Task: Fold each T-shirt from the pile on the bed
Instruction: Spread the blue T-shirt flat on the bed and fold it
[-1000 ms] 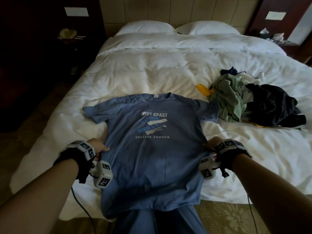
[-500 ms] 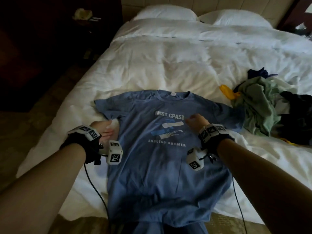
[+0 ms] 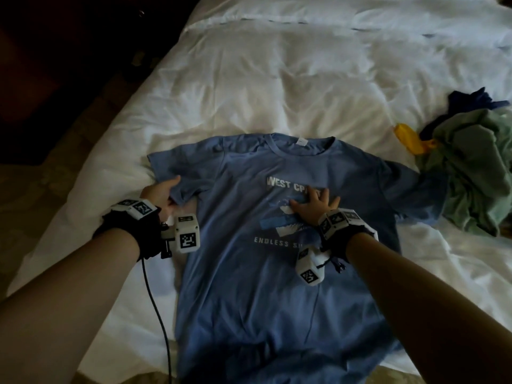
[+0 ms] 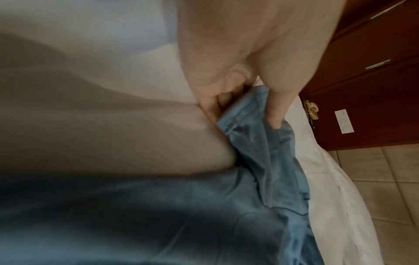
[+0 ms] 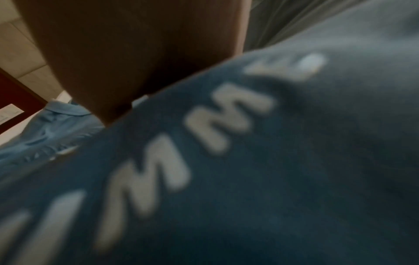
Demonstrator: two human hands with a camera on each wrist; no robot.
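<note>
- Head view: the blue T-shirt [image 3: 277, 217] lies face up and spread on the bed [image 3: 263, 87], its hem hanging over the near edge. The left hand [image 3: 162, 194] pinches the hem of the left sleeve [image 3: 180, 176], thumb on top and fingers curled beneath. The right hand [image 3: 313, 207] lies flat on the chest print, fingers spread and straight, pinning the cloth. The pile of unfolded clothes [image 3: 471, 167] sits at the shirt's right, touching the other sleeve.
- Left wrist view: the thumb and fingertips [image 4: 275, 118] are clamped on a bunched fold of blue sleeve; the white bedding fills the rest, blurred.
- Right wrist view: only the blurred white lettering [image 5: 204, 136] and the underside of the palm show; the fingers cannot be made out here.
- Risk, as I judge it: if the sleeve is drawn inward while the flat hand slips on the soft duvet, the whole shirt may drag and wrinkle, giving a crooked fold; the overhanging hem could also pull the shirt off the bed.
</note>
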